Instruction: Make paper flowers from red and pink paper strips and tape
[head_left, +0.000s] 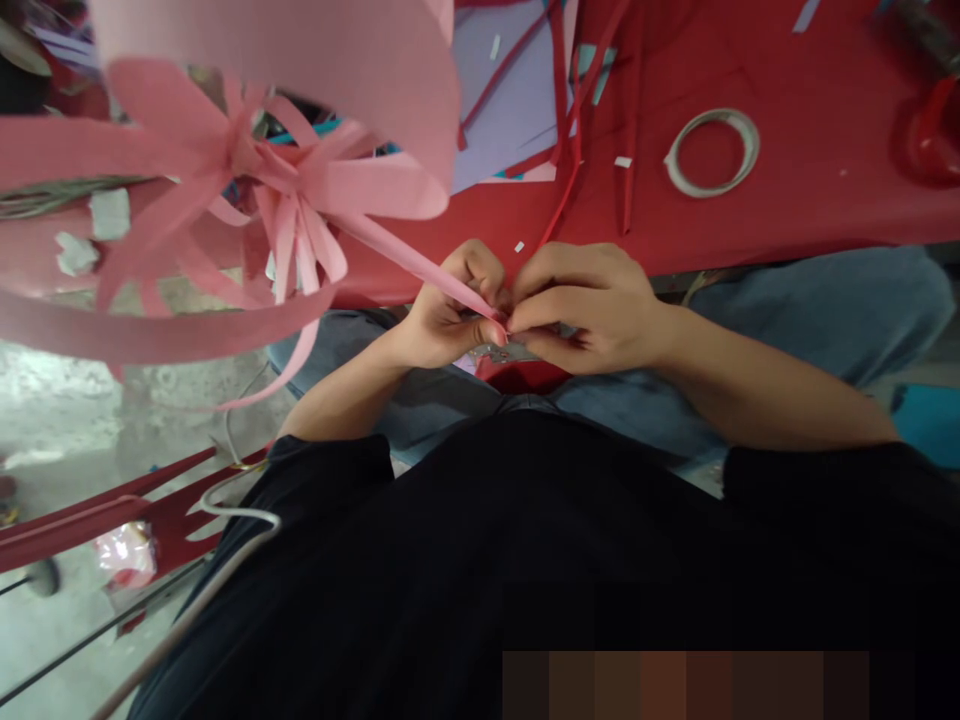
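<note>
A long pink ribbon (pixel 409 255) runs down from a large pink ribbon bow (pixel 277 165) at the upper left to my fingers. My left hand (pixel 450 315) pinches the ribbon near its end between thumb and curled fingers. Against it, my right hand (pixel 592 305) closes its fingertips on the same ribbon end. The exact grip of the right fingertips is partly hidden. Loops and tails of the bow hang to the left, and a broad pink sheet-like piece (pixel 322 50) curves above it, close to the camera.
On the red table (pixel 810 130) lie a roll of tape (pixel 712 152), lilac sheets (pixel 510 90), narrow red strips (pixel 628 190) and small white scraps (pixel 622 162). At the lower left stand a red chair (pixel 172 510) and a pale cable (pixel 210 590). A blue object (pixel 930 425) is at the right.
</note>
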